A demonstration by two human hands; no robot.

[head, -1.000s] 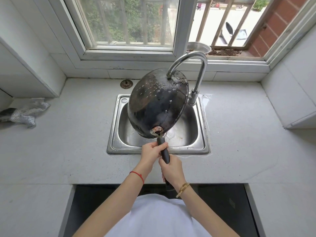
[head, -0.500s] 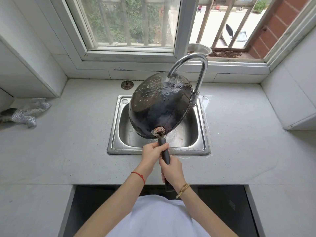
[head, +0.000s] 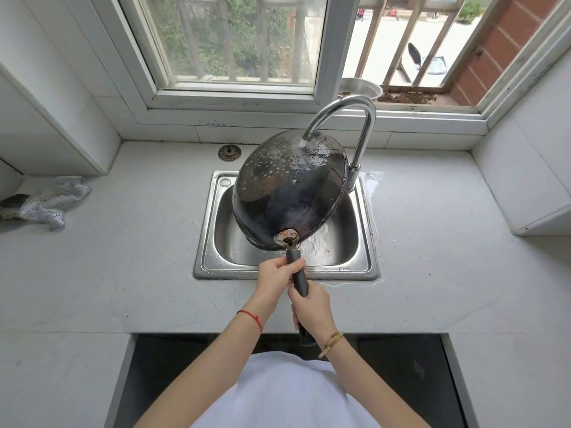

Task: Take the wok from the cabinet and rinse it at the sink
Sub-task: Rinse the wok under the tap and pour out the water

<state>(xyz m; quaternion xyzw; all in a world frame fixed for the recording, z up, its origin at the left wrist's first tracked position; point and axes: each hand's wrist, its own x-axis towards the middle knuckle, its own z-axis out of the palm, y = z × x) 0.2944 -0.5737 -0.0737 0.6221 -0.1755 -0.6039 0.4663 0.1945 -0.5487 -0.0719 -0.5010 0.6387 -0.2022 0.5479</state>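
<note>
Wok, black round steel (head: pixel 287 193), is tilting underside-up over the steel sink (head: pixel 210 242), beyond the fingers. Left hand (head: pixel 276 274) and right hand (head: pixel 312 307) are wrapping its long dark handle (head: pixel 299 273); likely heavy, wet, slippery.

Counter (head: pixel 123 273): pale speckled stone, running wall to wall under the window; a steel sink (head: pixel 366 267) is set into it at centre, near the back edge; tap (head: pixel 355 174) stands at the sink's rear right corner; wet sheen and a puddle (head: pixel 369 180) on the stone along the sink's right rim and front right corner; round metal strainer (head: pixel 229 152) lies flat behind the sink's left corner; crumpled grey cloth (head: pixel 49 205) at far left, well apart from the sink; dark opening below the front edge.
</note>
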